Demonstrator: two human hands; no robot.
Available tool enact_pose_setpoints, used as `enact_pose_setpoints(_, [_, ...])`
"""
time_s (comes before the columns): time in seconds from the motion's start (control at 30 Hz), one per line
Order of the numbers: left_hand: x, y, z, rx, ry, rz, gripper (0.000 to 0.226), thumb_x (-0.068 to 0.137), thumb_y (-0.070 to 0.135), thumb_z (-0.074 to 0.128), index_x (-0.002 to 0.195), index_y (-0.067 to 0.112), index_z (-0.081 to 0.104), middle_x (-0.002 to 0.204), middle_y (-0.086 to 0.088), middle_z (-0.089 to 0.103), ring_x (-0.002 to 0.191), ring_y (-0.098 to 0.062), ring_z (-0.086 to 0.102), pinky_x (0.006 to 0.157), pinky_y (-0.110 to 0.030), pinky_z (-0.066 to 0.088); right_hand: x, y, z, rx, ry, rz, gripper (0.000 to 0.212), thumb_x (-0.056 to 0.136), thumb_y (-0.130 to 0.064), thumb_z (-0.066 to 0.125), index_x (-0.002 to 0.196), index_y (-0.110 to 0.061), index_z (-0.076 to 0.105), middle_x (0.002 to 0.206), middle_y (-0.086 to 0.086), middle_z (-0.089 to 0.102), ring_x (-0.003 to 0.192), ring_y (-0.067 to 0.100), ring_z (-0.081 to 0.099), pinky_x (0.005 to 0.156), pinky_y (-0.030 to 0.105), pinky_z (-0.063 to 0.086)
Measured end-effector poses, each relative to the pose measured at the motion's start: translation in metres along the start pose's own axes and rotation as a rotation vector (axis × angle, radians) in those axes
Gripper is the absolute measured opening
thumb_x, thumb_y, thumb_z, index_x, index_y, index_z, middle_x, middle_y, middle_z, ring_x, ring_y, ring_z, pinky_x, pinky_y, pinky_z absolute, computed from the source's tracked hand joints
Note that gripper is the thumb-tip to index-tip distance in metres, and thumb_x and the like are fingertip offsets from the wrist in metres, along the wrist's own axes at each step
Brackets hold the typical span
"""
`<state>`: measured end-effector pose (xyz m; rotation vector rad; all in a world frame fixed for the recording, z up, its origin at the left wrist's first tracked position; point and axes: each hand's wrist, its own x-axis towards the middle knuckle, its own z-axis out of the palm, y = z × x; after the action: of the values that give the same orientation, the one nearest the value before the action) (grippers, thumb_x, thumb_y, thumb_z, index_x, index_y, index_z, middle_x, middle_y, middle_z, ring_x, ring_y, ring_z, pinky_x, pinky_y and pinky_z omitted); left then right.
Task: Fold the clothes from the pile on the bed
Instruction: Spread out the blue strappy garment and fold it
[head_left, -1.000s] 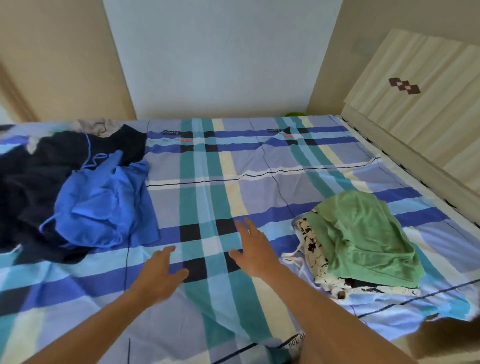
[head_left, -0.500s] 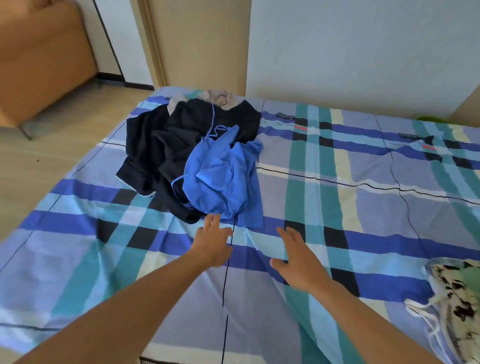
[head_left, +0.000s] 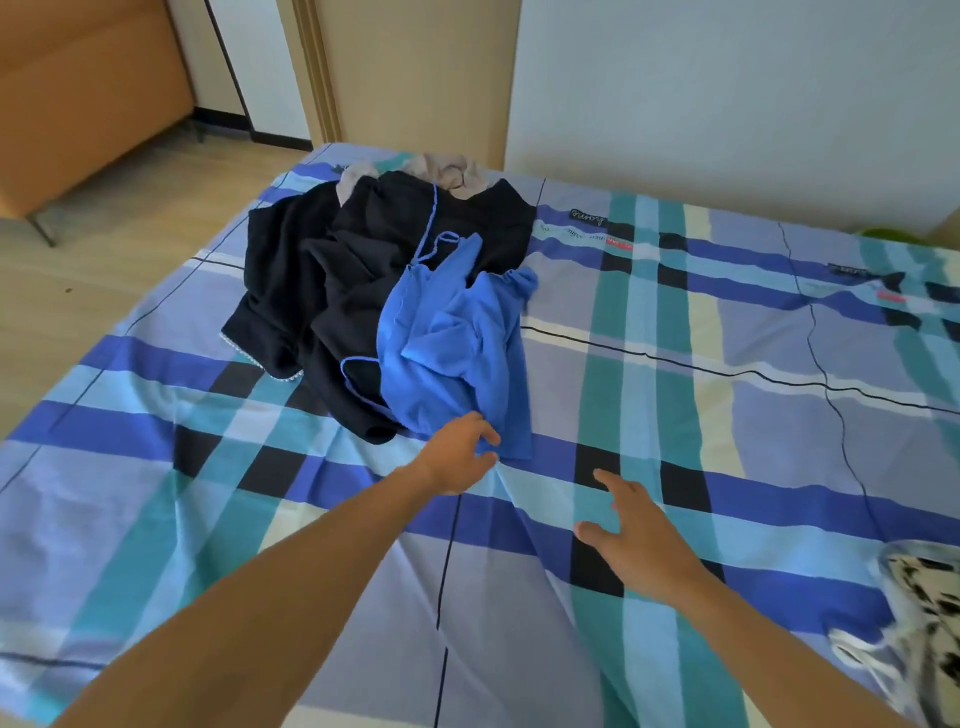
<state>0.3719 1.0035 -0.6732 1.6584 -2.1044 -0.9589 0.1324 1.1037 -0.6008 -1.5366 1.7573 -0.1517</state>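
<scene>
A pile of clothes lies on the far left part of the bed (head_left: 727, 415): black garments (head_left: 322, 280), a beige piece (head_left: 447, 171) at the back, and a bright blue top (head_left: 452, 343) with thin straps on the front. My left hand (head_left: 457, 457) is at the blue top's near hem, thumb and fingers closing around the edge of the cloth. My right hand (head_left: 634, 535) hovers over the plaid sheet to the right, fingers spread, holding nothing.
A folded black-and-white patterned garment (head_left: 924, 623) lies at the right edge of the bed. Wooden floor (head_left: 104, 249) and an orange-brown cabinet (head_left: 78, 93) are to the left, with a wall and a door frame behind the bed.
The view swung left from the folded green and patterned stack to the pile. Both hands moved forward, and my left hand reached the blue top's hem.
</scene>
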Motion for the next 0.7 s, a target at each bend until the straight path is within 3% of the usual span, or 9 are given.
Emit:
enact_pose_setpoints(0.07, [-0.030, 0.017, 0.005, -0.281, 0.041, -0.015, 0.009, 0.087, 0.018, 0.070, 0.095, 0.019, 0.065, 0.096, 0.007, 0.065, 0.089, -0.009, 0.062, 0.088, -0.031, 0.051, -0.002, -0.009, 0.007, 0.304, -0.028, 0.093, 0.056, 0.098, -0.042, 0.056, 0.148, -0.027, 0.036, 0.148, 0.001, 0.043, 0.128, 0.018, 0.050, 0.105, 0.035, 0.041])
enact_pose_setpoints(0.13, [-0.065, 0.042, 0.012, -0.375, 0.062, 0.029, 0.021, 0.082, 0.017, 0.072, 0.079, 0.026, 0.054, 0.073, 0.014, 0.056, 0.066, -0.003, 0.051, 0.068, -0.023, 0.047, -0.009, -0.017, 0.020, 0.713, -0.063, 0.203, 0.043, 0.099, -0.044, 0.053, 0.137, -0.026, 0.047, 0.136, 0.004, 0.055, 0.121, 0.022, 0.057, 0.104, 0.046, 0.047])
enact_pose_setpoints(0.2, [-0.104, 0.071, 0.024, -0.422, 0.020, 0.081, 0.034, 0.078, 0.009, 0.071, 0.071, 0.026, 0.042, 0.061, 0.013, 0.044, 0.057, -0.004, 0.038, 0.056, -0.019, 0.035, -0.022, -0.021, 0.033, 1.012, -0.117, 0.253, 0.040, 0.096, -0.046, 0.058, 0.127, -0.020, 0.057, 0.121, 0.009, 0.065, 0.112, 0.026, 0.064, 0.098, 0.050, 0.052])
enact_pose_setpoints(0.27, [-0.144, 0.094, 0.045, -0.502, -0.061, 0.149, 0.032, 0.076, 0.004, 0.068, 0.069, 0.018, 0.040, 0.061, 0.009, 0.044, 0.059, -0.005, 0.037, 0.054, -0.026, 0.036, -0.042, -0.021, 0.048, 1.087, -0.155, 0.244, 0.044, 0.088, -0.046, 0.067, 0.117, -0.013, 0.064, 0.097, 0.012, 0.073, 0.092, 0.026, 0.071, 0.085, 0.045, 0.057])
enact_pose_setpoints(0.37, [-0.200, 0.114, 0.077, -0.641, -0.136, 0.149, 0.023, 0.077, 0.013, 0.065, 0.079, -0.001, 0.047, 0.075, -0.015, 0.055, 0.071, -0.012, 0.048, 0.067, -0.044, 0.046, -0.079, -0.012, 0.069, 0.985, -0.040, 0.272, 0.017, 0.088, -0.017, 0.069, 0.098, -0.006, 0.062, 0.051, 0.009, 0.054, 0.051, 0.020, 0.056, 0.056, 0.029, 0.050])
enact_pose_setpoints(0.4, [-0.216, 0.115, 0.084, -0.708, -0.131, 0.101, 0.025, 0.077, 0.016, 0.065, 0.079, 0.002, 0.044, 0.073, -0.012, 0.051, 0.069, -0.011, 0.045, 0.063, -0.041, 0.044, -0.091, -0.006, 0.076, 0.979, 0.009, 0.286, 0.009, 0.086, -0.004, 0.064, 0.094, -0.005, 0.060, 0.051, 0.010, 0.054, 0.051, 0.020, 0.056, 0.054, 0.029, 0.050])
enact_pose_setpoints(0.5, [-0.253, 0.112, 0.095, -1.001, -0.059, -0.185, 0.030, 0.077, 0.026, 0.066, 0.079, 0.015, 0.039, 0.067, -0.002, 0.038, 0.063, -0.014, 0.038, 0.058, -0.026, 0.035, -0.122, 0.011, 0.092, 1.132, 0.091, 0.284, 0.024, 0.082, 0.014, 0.053, 0.094, -0.003, 0.064, 0.082, 0.019, 0.069, 0.071, 0.028, 0.066, 0.063, 0.034, 0.053])
enact_pose_setpoints(0.6, [-0.274, 0.111, 0.104, -1.092, 0.135, -0.542, 0.019, 0.095, 0.026, 0.061, 0.092, 0.010, 0.053, 0.074, -0.011, 0.061, 0.066, -0.020, 0.058, 0.061, -0.027, 0.048, -0.155, 0.018, 0.104, 1.260, 0.160, 0.308, 0.026, 0.086, 0.009, 0.053, 0.103, -0.006, 0.066, 0.093, 0.015, 0.073, 0.079, 0.028, 0.068, 0.069, 0.035, 0.055])
enact_pose_setpoints(0.7, [-0.280, 0.115, 0.099, -1.392, 0.094, -0.754, 0.034, 0.099, 0.037, 0.056, 0.115, 0.008, 0.061, 0.095, -0.012, 0.071, 0.075, -0.021, 0.070, 0.065, -0.033, 0.055, -0.180, 0.022, 0.122, 1.365, 0.158, 0.288, 0.023, 0.088, 0.004, 0.057, 0.107, -0.004, 0.068, 0.100, 0.017, 0.075, 0.087, 0.033, 0.070, 0.075, 0.040, 0.056])
